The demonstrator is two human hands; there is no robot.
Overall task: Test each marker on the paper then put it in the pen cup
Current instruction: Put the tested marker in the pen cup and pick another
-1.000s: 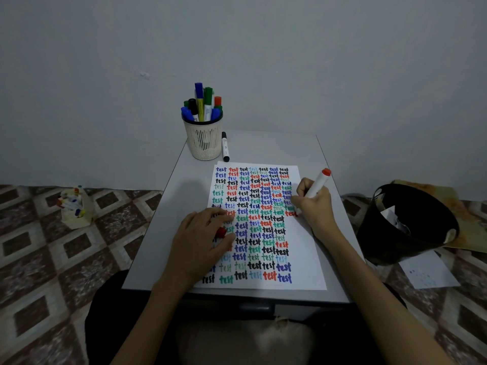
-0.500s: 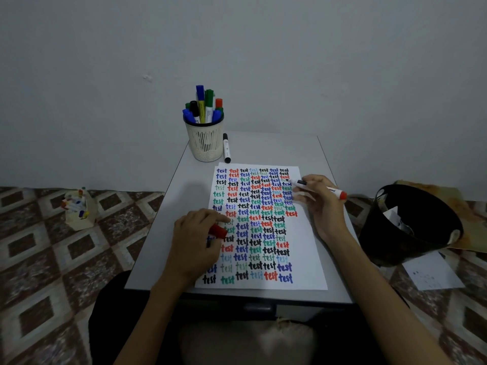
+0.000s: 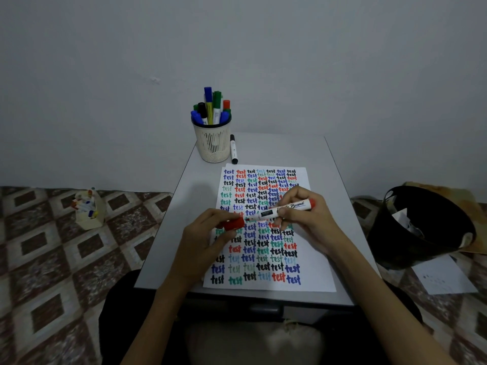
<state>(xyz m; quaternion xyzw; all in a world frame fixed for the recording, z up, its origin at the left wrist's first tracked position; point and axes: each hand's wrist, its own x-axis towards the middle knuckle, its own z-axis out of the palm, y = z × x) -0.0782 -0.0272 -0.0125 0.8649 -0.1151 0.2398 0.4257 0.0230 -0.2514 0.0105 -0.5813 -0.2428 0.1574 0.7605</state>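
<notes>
Right hand [image 3: 313, 222] grips the red whiteboard marker [image 3: 284, 210], barrel near horizontal, bare tip pointing at the left hand [image 3: 205, 243]. Left hand pinches the red cap [image 3: 233, 223], open end facing the tip, small gap between them. Both hands are over the paper [image 3: 313, 272] full of "test" words. Pen cup [image 3: 212, 144] with markers stands well beyond the left hand, a black marker [image 3: 233, 150] lying just beside it. Black bin [image 3: 421, 233] on the floor, right of the right hand.

The one head-worn wide-angle camera looked forward and down, close above the paper [image 3: 315, 275], toward the wall [image 3: 342, 61].
</notes>
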